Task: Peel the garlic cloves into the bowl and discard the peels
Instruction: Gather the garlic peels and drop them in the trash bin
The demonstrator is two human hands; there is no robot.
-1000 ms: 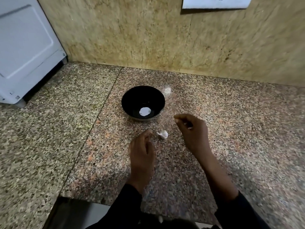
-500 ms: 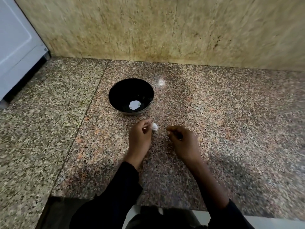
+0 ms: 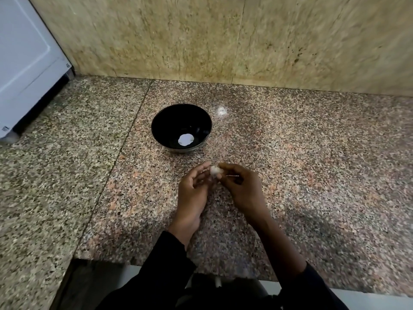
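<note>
Left hand point(image 3: 192, 189): palm turned up and inward, fingers loosely curled, fingertips pinching the clove point(image 3: 215, 171) from its left side; black sleeve point(image 3: 165, 260) to the wrist. Right hand point(image 3: 242, 189): knuckles up, thumb and forefinger pinching the same clove from its right side, remaining fingers curled under; a thin pale sliver shows beside its fingers, too small to identify. Clove: small, whitish, held between both hands just above the tabletop point(image 3: 312, 175), in front of the bowl point(image 3: 161, 121) and near it but apart; long axis appears to run roughly left to right between the two grips; which end is the tip cannot be told, the shape being blurred. Bowl: black, round, upright, on the tabletop behind the hands; one white patch point(image 3: 186, 139) at its bottom, either a peeled clove or a glare, cannot tell which. Tabletop: speckled granite, a seam running diagonally left of the bowl; a bright spot point(image 3: 222, 110) just right of the bowl's rim. Wall point(image 3: 201, 36): tan stone slabs behind. Appliance point(image 3: 24, 59): white, at far left on the tabletop.
</note>
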